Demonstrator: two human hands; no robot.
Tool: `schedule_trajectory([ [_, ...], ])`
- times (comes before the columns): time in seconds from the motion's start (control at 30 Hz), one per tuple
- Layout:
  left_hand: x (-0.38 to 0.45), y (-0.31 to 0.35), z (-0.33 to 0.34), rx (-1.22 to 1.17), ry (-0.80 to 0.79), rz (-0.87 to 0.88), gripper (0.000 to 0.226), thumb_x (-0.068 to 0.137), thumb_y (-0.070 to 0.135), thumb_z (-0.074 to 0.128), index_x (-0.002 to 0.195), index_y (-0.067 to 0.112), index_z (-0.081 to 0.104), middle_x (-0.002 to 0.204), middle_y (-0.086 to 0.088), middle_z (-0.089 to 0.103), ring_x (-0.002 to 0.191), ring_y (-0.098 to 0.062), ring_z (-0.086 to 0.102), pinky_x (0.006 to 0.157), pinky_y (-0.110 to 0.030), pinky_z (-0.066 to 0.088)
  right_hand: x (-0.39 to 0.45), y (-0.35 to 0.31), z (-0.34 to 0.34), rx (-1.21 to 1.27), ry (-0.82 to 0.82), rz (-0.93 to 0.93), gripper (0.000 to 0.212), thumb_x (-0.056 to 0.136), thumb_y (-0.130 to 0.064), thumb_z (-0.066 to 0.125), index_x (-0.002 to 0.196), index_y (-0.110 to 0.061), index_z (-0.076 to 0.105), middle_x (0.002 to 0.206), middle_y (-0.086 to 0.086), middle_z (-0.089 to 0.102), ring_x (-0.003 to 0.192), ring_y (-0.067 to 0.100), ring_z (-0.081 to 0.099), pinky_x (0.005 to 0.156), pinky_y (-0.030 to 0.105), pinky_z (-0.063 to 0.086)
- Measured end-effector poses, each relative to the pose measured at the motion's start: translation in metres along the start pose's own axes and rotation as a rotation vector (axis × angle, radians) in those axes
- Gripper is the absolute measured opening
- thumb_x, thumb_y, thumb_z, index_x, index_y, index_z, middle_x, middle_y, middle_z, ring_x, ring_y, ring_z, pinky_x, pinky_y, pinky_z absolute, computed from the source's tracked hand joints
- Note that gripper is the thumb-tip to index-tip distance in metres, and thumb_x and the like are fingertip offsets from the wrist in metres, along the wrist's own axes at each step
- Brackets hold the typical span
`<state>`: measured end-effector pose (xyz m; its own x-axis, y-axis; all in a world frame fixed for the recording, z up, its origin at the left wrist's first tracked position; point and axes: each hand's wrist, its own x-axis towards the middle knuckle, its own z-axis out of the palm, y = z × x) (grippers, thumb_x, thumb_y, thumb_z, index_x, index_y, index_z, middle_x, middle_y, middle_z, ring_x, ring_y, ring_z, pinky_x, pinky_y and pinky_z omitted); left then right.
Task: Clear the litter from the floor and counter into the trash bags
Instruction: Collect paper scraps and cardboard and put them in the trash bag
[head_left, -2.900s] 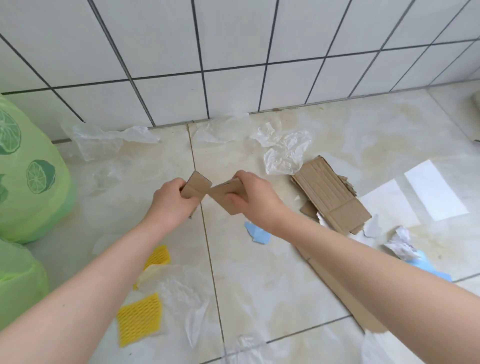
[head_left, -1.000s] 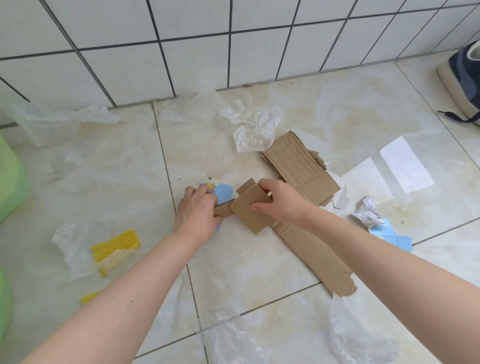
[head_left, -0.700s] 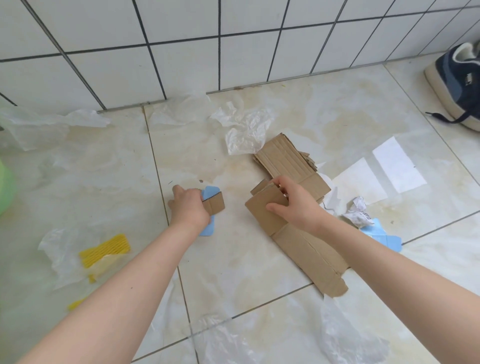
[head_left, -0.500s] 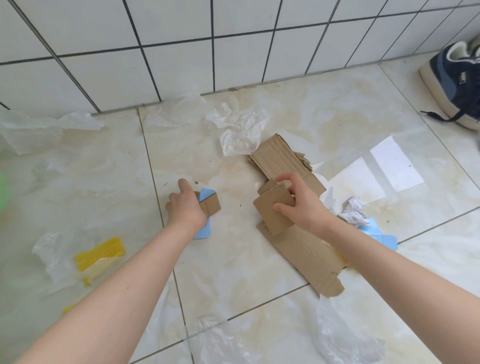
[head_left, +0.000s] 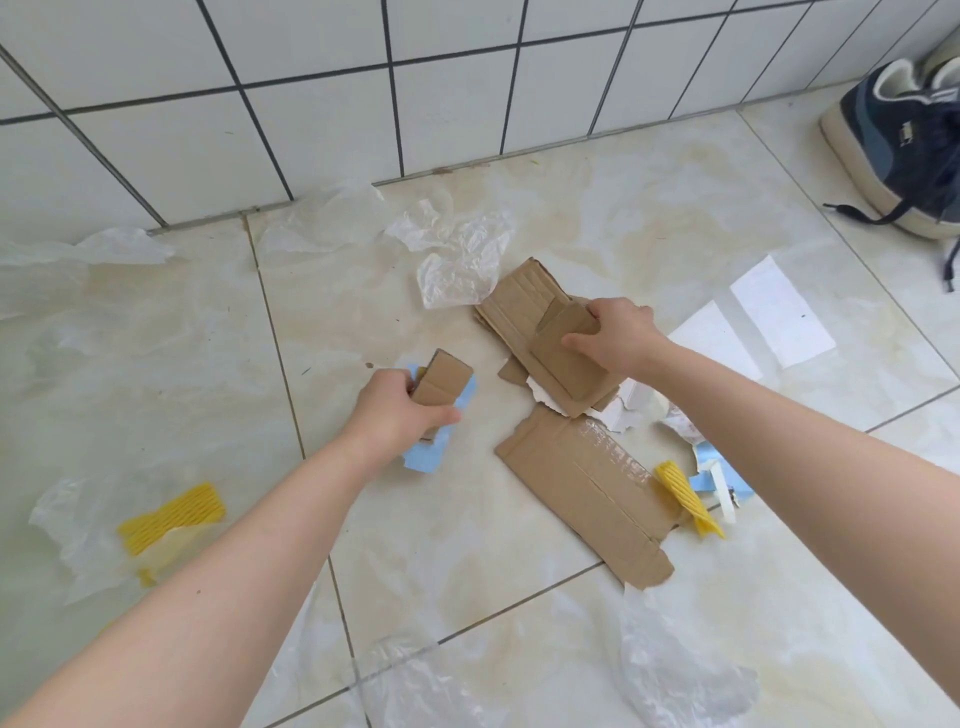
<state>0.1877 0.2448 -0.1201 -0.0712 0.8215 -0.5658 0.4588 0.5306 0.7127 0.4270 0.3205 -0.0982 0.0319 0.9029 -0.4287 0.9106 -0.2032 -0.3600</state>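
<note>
**Hands apart, each with cardboard**

Since the earlier frame my hands have separated. Head view: left hand (head_left: 397, 415) is closed around a small cardboard scrap (head_left: 441, 382) and blue paper (head_left: 428, 449); right hand (head_left: 613, 335) grips a folded cardboard piece (head_left: 569, 364) above the flattened cardboard (head_left: 587, 480) on the floor (head_left: 156, 364).

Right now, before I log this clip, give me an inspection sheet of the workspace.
Surface: glossy beige floor tiles, stained near the white tiled wall.
Job's things: cardboard pile; long taped cardboard strip; no trash bags in view.
Clutter: clear plastic film; yellow foam net; second yellow net; white paper sheets; blue scraps.
Grippers: left hand grips a small cardboard piece and blue scrap; right hand grips folded cardboard.
Cables: nothing seen.
Surroundings: dark blue sneaker, far right.
</note>
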Motion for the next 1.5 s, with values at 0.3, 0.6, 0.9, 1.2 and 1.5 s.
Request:
schedule_trajectory([
  [0.3, -0.031, 0.016, 0.086, 0.545, -0.280, 0.500, 0.022, 0.076, 0.025, 0.073, 0.089, 0.014, 0.060, 0.108, -0.001, 0.051, 0.104, -0.021, 0.046, 0.086, -0.035, 0.044, 0.006, 0.004, 0.006, -0.006, 0.037, 0.017, 0.034, 0.080, -0.034, 0.068, 0.105, -0.013, 0.059, 0.118, 0.014, 0.042, 0.109, 0.033, 0.040, 0.091, 0.038, 0.042],
  [0.6, -0.045, 0.006, 0.111, 1.094, -0.254, 0.926, 0.016, 0.072, 0.013, 0.070, 0.087, 0.019, 0.066, 0.102, 0.004, 0.061, 0.091, -0.019, 0.058, 0.070, -0.028, 0.037, -0.010, 0.016, -0.005, 0.285, 0.086, -0.108, 0.020, 0.078, -0.023, 0.071, 0.086, -0.012, 0.057, 0.095, 0.014, 0.059, 0.095, 0.023, 0.050, 0.060, 0.025, 0.035],
  [0.9, -0.068, -0.016, 0.087, 1.276, -0.289, 0.666, 0.018, 0.078, 0.008, 0.062, 0.094, 0.015, 0.056, 0.106, -0.004, 0.050, 0.065, -0.025, 0.056, 0.044, -0.028, 0.019, -0.045, 0.022, -0.010, 0.485, 0.064, -0.064, 0.020, 0.082, -0.020, 0.069, 0.097, -0.010, 0.062, 0.082, -0.006, 0.059, 0.071, 0.011, 0.057, 0.061, 0.025, 0.047],
  [1.2, -0.073, -0.032, 0.081, 1.152, -0.177, 0.582, 0.017, 0.083, 0.011, 0.058, 0.100, 0.015, 0.060, 0.118, -0.004, 0.040, 0.099, -0.027, 0.042, 0.069, -0.033, 0.030, -0.070, 0.034, 0.005, 0.767, 0.023, 0.118, 0.024, 0.086, -0.023, 0.067, 0.107, -0.013, 0.060, 0.091, 0.000, 0.068, 0.077, 0.015, 0.068, 0.073, 0.036, 0.059],
  [1.5, -0.079, -0.044, 0.054, 0.734, -0.251, 0.214, 0.017, 0.083, 0.021, 0.058, 0.097, 0.012, 0.059, 0.107, -0.003, 0.039, 0.093, -0.025, 0.052, 0.084, -0.035, 0.047, -0.082, 0.022, 0.032, 0.840, -0.024, 0.171, 0.030, 0.084, -0.020, 0.071, 0.106, -0.016, 0.052, 0.086, 0.003, 0.068, 0.069, 0.015, 0.066, 0.059, 0.029, 0.057],
])
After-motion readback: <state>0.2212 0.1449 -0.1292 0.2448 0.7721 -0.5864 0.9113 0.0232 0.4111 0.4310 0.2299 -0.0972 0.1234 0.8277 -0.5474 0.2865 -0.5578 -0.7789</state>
